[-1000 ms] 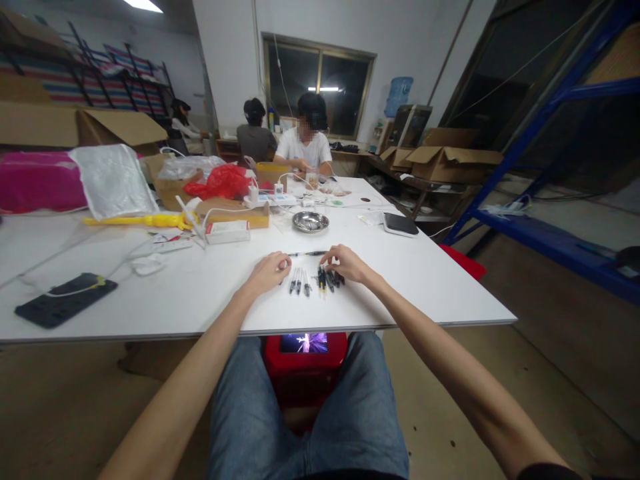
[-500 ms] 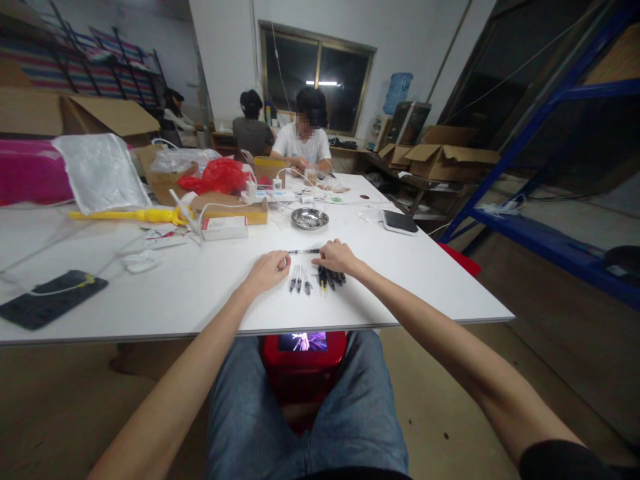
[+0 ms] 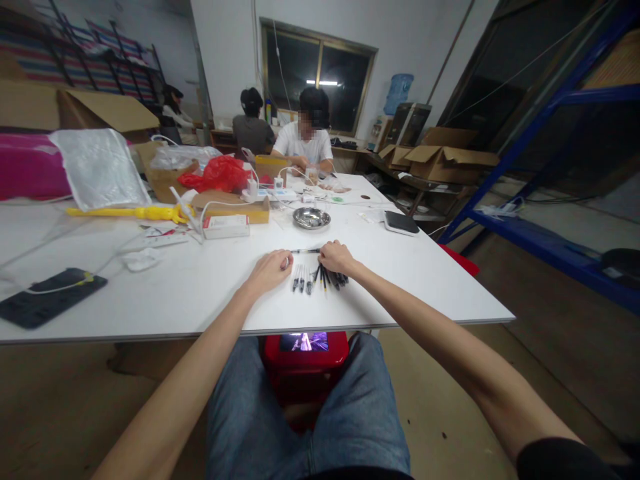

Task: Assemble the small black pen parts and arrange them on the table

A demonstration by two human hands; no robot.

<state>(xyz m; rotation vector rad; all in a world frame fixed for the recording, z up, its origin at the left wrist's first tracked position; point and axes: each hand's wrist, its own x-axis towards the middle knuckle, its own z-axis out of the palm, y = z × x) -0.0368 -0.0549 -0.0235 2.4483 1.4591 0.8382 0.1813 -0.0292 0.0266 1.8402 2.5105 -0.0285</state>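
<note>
A slim, dark and clear pen (image 3: 305,251) lies crosswise between my two hands, just above the white table. Fingers curled, my left hand (image 3: 273,269) grips its left end. The other end is in the closed fingers of my right hand (image 3: 336,257), which partly covers it. Below the hands, several clear pen pieces with dark ends (image 3: 301,280) lie side by side. To their right, partly under my right hand, is a bunch of black pens (image 3: 340,279); a few thin black pieces with yellow tips (image 3: 325,280) fan out beside it.
A shiny metal bowl (image 3: 311,218) with small items stands beyond my hands. Leftward are a white box (image 3: 227,226), a yellow stick-like object (image 3: 135,213) and a dark power strip (image 3: 53,297). A black-topped device (image 3: 401,223) lies right. A person (image 3: 304,141) sits opposite.
The thin dark pieces below my right hand have spread into a fan. Both hands stay nearly in place with the pen between them.
</note>
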